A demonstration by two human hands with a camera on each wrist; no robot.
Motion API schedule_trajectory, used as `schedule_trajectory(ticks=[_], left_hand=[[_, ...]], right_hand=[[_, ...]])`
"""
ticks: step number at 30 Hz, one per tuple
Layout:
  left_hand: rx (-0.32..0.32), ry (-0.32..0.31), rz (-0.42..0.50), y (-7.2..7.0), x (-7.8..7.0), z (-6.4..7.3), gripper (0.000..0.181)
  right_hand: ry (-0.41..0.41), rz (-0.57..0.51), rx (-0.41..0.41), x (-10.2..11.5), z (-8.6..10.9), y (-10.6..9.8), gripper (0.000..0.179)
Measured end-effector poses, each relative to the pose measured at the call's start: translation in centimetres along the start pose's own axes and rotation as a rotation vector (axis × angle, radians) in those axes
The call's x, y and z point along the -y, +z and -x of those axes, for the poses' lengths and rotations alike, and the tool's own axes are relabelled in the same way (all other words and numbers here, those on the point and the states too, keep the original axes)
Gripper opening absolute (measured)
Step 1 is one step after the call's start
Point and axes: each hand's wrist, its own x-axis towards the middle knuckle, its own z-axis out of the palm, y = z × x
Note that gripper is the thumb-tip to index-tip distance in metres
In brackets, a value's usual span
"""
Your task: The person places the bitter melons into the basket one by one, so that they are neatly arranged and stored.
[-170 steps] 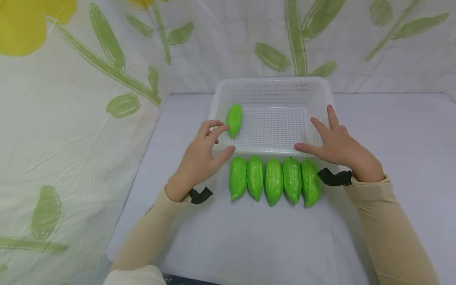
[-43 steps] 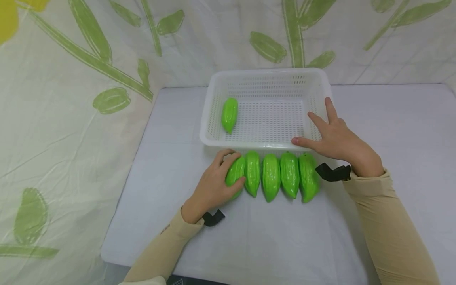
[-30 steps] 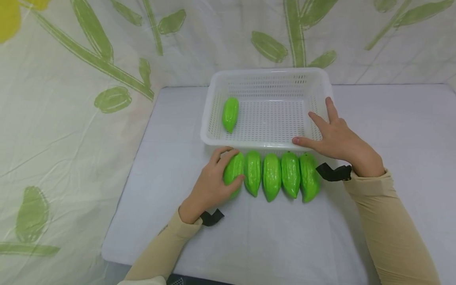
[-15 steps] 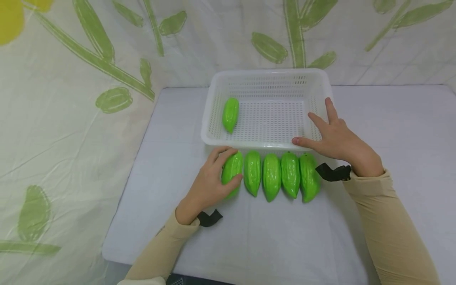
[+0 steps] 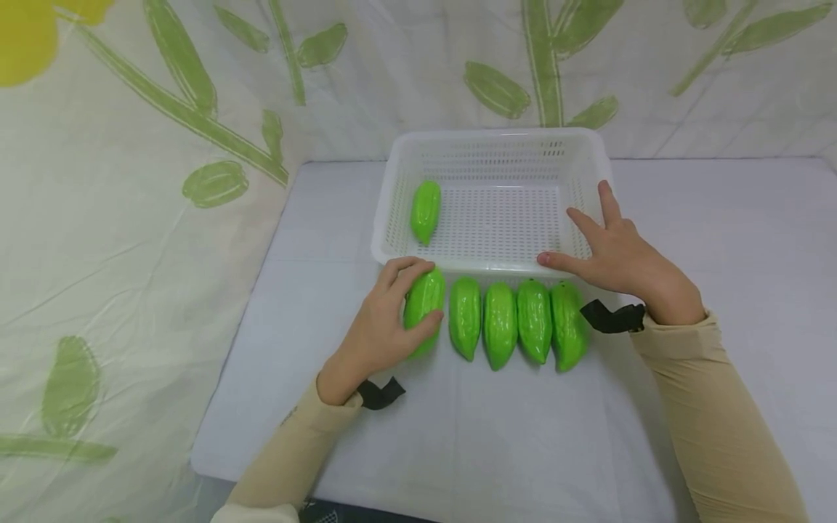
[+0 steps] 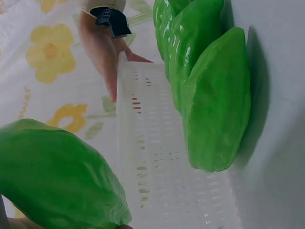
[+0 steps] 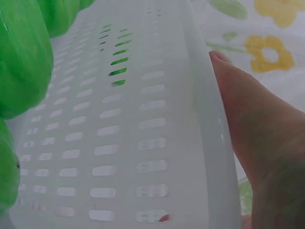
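One green fruit (image 5: 423, 299) clamped in left grip (image 5: 375, 327), right grip (image 5: 621, 258) spread at basket (image 5: 484, 266), inner fruit (image 5: 426, 212) whole only in head view.

Table (image 5: 497, 443): pale, smooth top, near-left corner rounded, faint creases. Directly on it: white slotted basket (image 5: 471, 266) at the far side, long sides running left-right. Just near of that, four green ribbed fruits (image 5: 500, 325) in a left-right row, close together, tapered tips facing near.
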Motion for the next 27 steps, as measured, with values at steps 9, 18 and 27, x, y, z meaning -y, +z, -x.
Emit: schedule_trajectory(ticks=[9,18,27], left_hand=[[-0.013,-0.008,0.008,-1.0,0.0,-2.0,0.056],[0.013,-0.046,0.030,-1.7,0.8,-4.5,0.056],[0.026,-0.061,0.017,-2.1,1.4,-6.5,0.058]], right_hand=[[-0.001,-0.005,-0.012,-0.2,0.0,0.1,0.106],[0.004,-0.008,0.006,0.0,0.1,-0.1,0.107],[0.004,-0.007,-0.002,-0.1,0.1,0.0,0.107]])
